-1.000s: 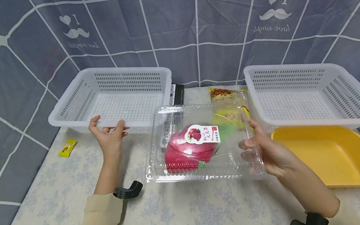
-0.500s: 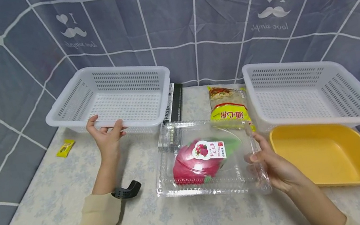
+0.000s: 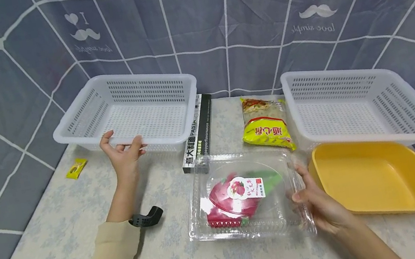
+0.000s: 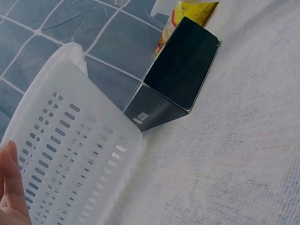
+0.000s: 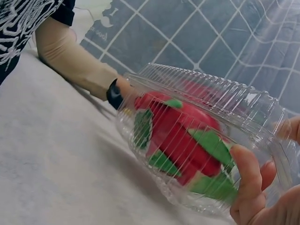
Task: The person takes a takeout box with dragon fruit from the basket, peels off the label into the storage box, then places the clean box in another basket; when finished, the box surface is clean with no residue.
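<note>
My right hand [image 3: 322, 199] grips the right side of a clear plastic clamshell box [image 3: 286, 222], thumb on top. Inside it lies a red dragon fruit [image 5: 180, 126] with green leaf tips; a round dragon fruit label [image 3: 245, 187] sits on the lid. The right wrist view has the box tilted, close over the table. My left hand [image 3: 123, 158] holds the near rim of the left white slotted basket [image 3: 170, 141] between thumb and fingers. Only a few of its fingers [image 4: 13, 180] show in the left wrist view, against the basket wall.
Behind the box lie a black-and-white pasta box [image 3: 197, 136] and a yellow-and-clear food bag [image 3: 266, 123]. Another white basket [image 3: 371, 137] stands right, with a yellow tub [image 3: 384, 207] in front. A small yellow packet [image 3: 77, 168] lies left. A grey checked curtain [image 3: 204, 19] hangs behind.
My right hand has brought the clamshell box down and nearer to me, slightly right, uncovering the pasta box and the food bag. The left hand stays at the basket rim.
</note>
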`<action>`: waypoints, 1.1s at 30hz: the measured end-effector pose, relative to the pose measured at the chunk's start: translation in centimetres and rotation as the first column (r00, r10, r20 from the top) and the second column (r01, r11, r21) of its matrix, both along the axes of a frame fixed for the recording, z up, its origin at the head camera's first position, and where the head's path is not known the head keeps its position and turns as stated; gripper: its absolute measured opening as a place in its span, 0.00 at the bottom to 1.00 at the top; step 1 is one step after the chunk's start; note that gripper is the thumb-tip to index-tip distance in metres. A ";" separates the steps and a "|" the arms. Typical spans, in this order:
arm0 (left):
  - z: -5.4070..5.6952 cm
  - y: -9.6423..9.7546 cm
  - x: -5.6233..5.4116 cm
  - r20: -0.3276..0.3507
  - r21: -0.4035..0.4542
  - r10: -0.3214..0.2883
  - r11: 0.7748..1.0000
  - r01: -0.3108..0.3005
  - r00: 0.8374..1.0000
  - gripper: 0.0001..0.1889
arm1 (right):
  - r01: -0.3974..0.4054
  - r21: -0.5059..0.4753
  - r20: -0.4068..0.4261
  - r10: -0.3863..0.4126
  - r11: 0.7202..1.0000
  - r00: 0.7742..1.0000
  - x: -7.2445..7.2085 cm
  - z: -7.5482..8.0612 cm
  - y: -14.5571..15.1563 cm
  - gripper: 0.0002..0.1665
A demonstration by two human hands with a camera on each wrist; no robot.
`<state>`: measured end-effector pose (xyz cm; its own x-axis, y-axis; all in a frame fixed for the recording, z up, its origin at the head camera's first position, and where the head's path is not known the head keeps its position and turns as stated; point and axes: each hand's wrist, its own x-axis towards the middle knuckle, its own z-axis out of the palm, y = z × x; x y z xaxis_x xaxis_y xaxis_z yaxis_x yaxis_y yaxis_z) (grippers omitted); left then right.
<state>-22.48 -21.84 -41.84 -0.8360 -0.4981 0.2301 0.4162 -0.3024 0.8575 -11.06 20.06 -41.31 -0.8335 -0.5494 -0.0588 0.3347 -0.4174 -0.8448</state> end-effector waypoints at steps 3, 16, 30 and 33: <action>0.0 0.0 0.0 -0.002 -0.006 -0.002 1.000 0.002 1.000 0.33 | -0.012 -0.038 0.013 0.012 0.999 1.000 0.2 -0.6 0.1 0.44; -0.1 0.1 0.0 -0.009 0.001 -0.009 1.000 0.009 1.000 0.33 | 0.013 -0.118 0.016 -0.011 0.993 1.000 0.6 -2.9 -0.1 0.46; 0.0 0.0 0.0 0.060 -0.076 0.017 0.997 -0.012 0.998 0.32 | 0.028 0.009 -0.012 -0.028 1.000 1.000 0.9 -2.8 0.2 0.40; 0.0 -0.1 0.1 0.062 -0.105 0.022 0.994 -0.015 0.998 0.31 | 0.022 0.036 -0.015 -0.022 0.999 1.000 0.9 -2.6 0.2 0.39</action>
<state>-22.36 -21.94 -41.86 -0.8415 -0.4895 0.2287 0.3646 -0.2022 0.9089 -10.20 20.25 -43.92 -0.8463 -0.5286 -0.0658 0.3131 -0.3937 -0.8643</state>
